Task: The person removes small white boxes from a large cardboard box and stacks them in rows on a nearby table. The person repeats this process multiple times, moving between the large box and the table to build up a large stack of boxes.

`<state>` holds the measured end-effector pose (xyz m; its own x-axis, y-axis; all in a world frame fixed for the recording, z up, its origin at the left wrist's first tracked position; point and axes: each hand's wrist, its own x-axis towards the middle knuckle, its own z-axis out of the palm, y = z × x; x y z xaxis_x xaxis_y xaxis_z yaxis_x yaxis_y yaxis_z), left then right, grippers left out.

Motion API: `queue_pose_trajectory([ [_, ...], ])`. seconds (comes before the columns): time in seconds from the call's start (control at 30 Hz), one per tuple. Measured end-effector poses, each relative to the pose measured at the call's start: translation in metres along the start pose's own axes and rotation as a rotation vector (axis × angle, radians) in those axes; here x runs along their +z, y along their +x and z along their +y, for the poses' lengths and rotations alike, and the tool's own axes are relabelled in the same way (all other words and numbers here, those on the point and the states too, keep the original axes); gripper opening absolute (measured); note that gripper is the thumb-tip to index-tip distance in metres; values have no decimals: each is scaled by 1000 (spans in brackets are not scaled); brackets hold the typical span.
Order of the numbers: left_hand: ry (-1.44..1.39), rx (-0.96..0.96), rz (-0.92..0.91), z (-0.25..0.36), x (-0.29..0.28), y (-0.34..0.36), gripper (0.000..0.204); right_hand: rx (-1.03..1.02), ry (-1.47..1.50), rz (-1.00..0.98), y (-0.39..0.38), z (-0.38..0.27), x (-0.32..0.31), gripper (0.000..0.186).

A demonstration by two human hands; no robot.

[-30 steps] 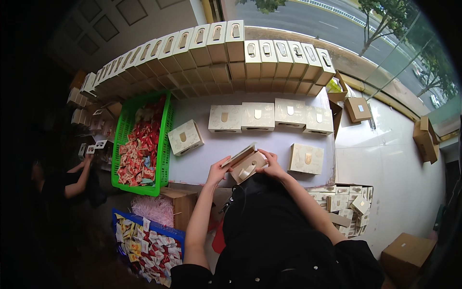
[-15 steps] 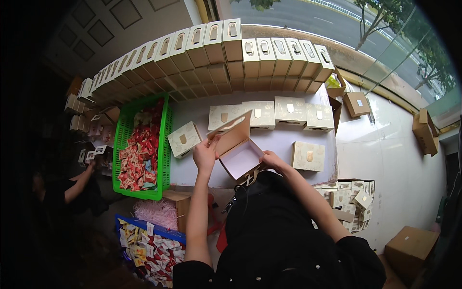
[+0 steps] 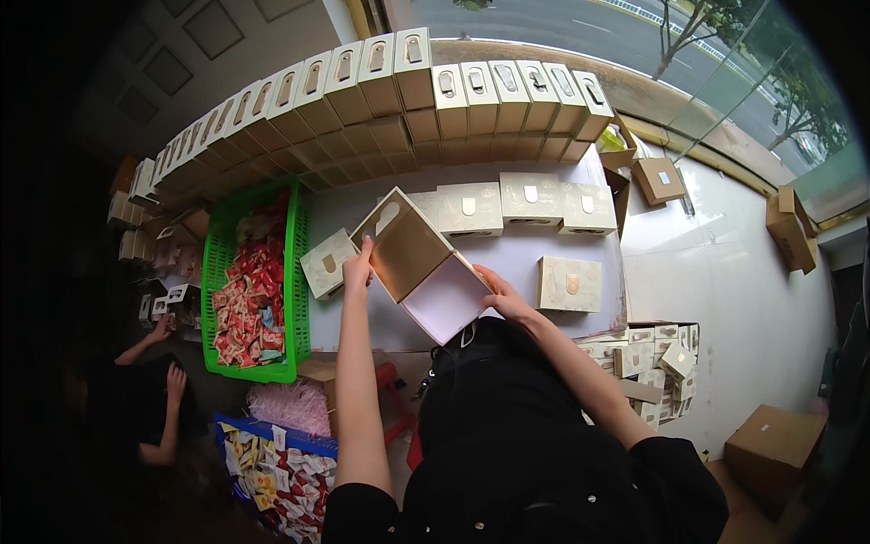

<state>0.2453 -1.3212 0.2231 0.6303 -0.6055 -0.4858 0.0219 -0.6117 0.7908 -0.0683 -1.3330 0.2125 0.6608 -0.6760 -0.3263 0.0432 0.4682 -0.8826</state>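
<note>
A cream gift box point(image 3: 446, 299) is held tilted over the table's front edge, its hinged lid raised and its white inside bare. My left hand point(image 3: 359, 265) grips the lid's left edge beside the oval cut-out. At the box's right wall, my right hand point(image 3: 505, 296) is closed with the thumb over the rim. Just left of the lid lies a closed cream box point(image 3: 330, 264), and another closed box point(image 3: 569, 284) rests to the right. Several closed boxes point(image 3: 469, 208) stand in a row behind, partly hidden by the raised lid.
A green basket point(image 3: 292, 281) of red packets stands left on the table. Stacked boxes point(image 3: 317, 113) line the back. Below left are pink shredded paper point(image 3: 292, 406) and a blue crate point(image 3: 313, 442) of packets. A carton of boxes point(image 3: 660, 372) sits right. Another person's hand point(image 3: 161, 328) shows far left.
The lid has swung wider and leftward with my left hand, and the box's inside shows more. My right hand keeps its hold. At far left, the other person has shifted; a second arm shows.
</note>
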Motion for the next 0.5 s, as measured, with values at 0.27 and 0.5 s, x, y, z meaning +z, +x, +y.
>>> queue_pose_trajectory([
  [0.27, -81, 124, 21, -18, 30, 4, 53, 98, 113, 202, 17, 40, -15, 70],
  [0.5, -16, -54, -216, -48, 59, -28, 49, 167, 136, 375, 36, 57, -19, 60],
])
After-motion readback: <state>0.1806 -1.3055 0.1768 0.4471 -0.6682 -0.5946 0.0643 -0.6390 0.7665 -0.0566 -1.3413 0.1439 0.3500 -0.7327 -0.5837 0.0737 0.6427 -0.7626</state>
